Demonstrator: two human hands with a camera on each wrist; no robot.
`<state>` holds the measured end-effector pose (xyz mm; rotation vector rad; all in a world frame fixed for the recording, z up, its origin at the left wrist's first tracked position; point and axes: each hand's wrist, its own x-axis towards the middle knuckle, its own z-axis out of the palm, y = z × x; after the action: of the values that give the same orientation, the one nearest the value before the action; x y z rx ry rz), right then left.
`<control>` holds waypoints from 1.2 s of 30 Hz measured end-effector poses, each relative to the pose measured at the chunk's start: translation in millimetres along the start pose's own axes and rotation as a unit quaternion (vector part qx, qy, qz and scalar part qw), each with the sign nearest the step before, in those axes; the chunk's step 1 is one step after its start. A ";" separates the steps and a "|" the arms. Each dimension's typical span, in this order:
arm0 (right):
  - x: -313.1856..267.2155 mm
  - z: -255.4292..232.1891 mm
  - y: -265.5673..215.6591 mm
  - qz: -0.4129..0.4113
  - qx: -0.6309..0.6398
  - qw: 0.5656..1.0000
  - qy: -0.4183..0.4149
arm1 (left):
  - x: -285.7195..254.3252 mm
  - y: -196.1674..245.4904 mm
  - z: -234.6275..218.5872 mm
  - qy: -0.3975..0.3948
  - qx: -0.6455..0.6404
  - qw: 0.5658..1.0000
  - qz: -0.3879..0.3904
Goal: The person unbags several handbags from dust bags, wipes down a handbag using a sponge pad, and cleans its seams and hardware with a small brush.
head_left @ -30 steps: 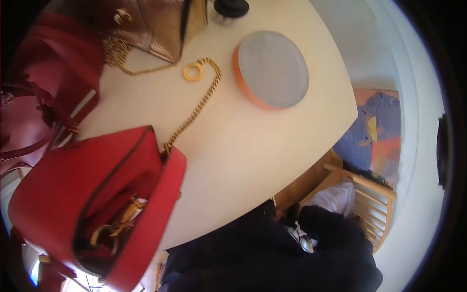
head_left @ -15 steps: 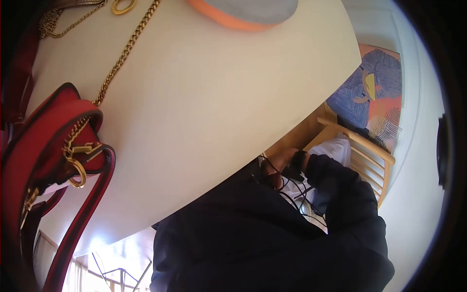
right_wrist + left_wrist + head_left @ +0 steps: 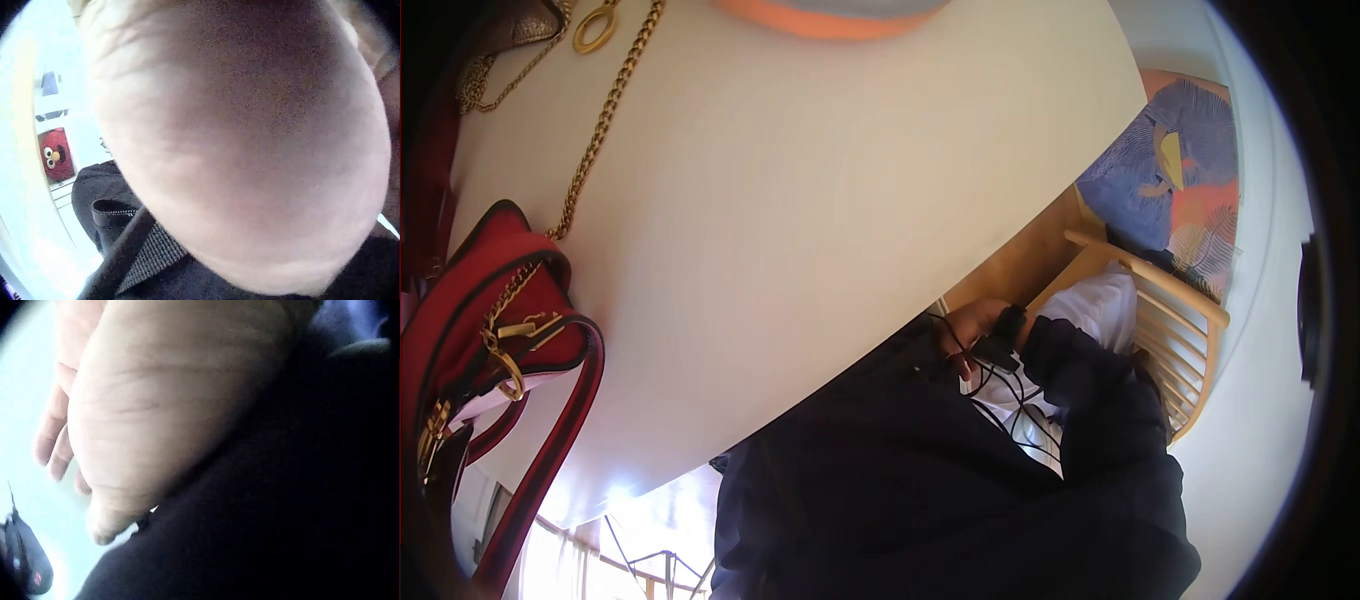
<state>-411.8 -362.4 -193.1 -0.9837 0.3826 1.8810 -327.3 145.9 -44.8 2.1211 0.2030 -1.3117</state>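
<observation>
Beside the counter (image 3: 800, 180) at four o'clock, the right hand (image 3: 973, 329) is seen, its grip unclear; the left hand (image 3: 137, 406) is loosely spread.

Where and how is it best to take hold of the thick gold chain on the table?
I would pinch the chain halfway along its visible length, from above and from the picture's right. There it lies nearly straight on bare table; its lower end meets the red bag, and a ring lies to its left.
</observation>
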 end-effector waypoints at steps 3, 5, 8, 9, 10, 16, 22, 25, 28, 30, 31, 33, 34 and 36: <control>4.3 2.2 11.2 -0.043 0.028 0.998 -0.043 | 4.9 0.1 1.2 -0.007 0.004 1.000 -0.001; -31.7 20.0 -16.2 -0.105 0.121 0.985 0.055 | 11.6 0.1 0.9 -0.010 0.002 1.000 0.001; 12.4 10.4 3.2 -0.027 0.089 0.995 0.019 | 15.8 -2.8 6.1 -0.008 -0.009 1.000 0.001; 13.6 9.5 4.7 -0.025 0.086 0.996 0.022 | 18.7 -3.3 8.5 -0.008 -0.014 1.000 0.003; 13.7 10.4 5.3 -0.027 0.086 0.996 0.014 | 21.0 -3.9 10.1 -0.009 -0.020 1.000 0.003; 47.6 7.6 55.1 -0.070 0.163 0.984 0.001 | 15.0 -7.6 15.8 0.000 -0.058 0.998 -0.013; 83.4 0.2 98.0 -0.105 0.168 0.979 0.048 | 10.3 -14.0 12.7 -0.015 -0.069 0.997 -0.027; 74.4 6.0 88.0 -0.108 0.150 0.982 0.036 | 9.3 -19.5 13.6 -0.036 -0.065 0.997 -0.030; 57.3 15.0 60.3 -0.119 0.147 0.981 0.052 | 10.8 -7.7 0.5 -0.052 -0.049 0.997 -0.026; 53.2 16.2 55.4 -0.117 0.153 0.979 0.059 | 18.1 -5.9 -1.9 -0.062 -0.044 0.997 -0.020; 49.6 17.7 51.4 -0.109 0.167 0.978 0.054 | 20.1 -5.2 -3.4 -0.065 -0.043 0.997 -0.020; 53.8 14.2 53.0 -0.102 0.178 0.978 0.049 | 22.5 -2.1 -6.4 -0.066 -0.042 0.997 -0.019; 63.0 11.2 64.9 -0.110 0.177 0.977 0.048 | 22.9 -1.8 -6.5 -0.067 -0.043 0.997 -0.018; 72.2 9.2 81.5 -0.118 0.176 0.976 0.048 | 23.7 -2.8 -6.7 -0.070 -0.046 0.996 -0.019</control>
<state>-502.2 -354.4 -254.0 -0.8387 0.6071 1.4922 -311.8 147.6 -64.0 1.9490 0.2410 -1.4388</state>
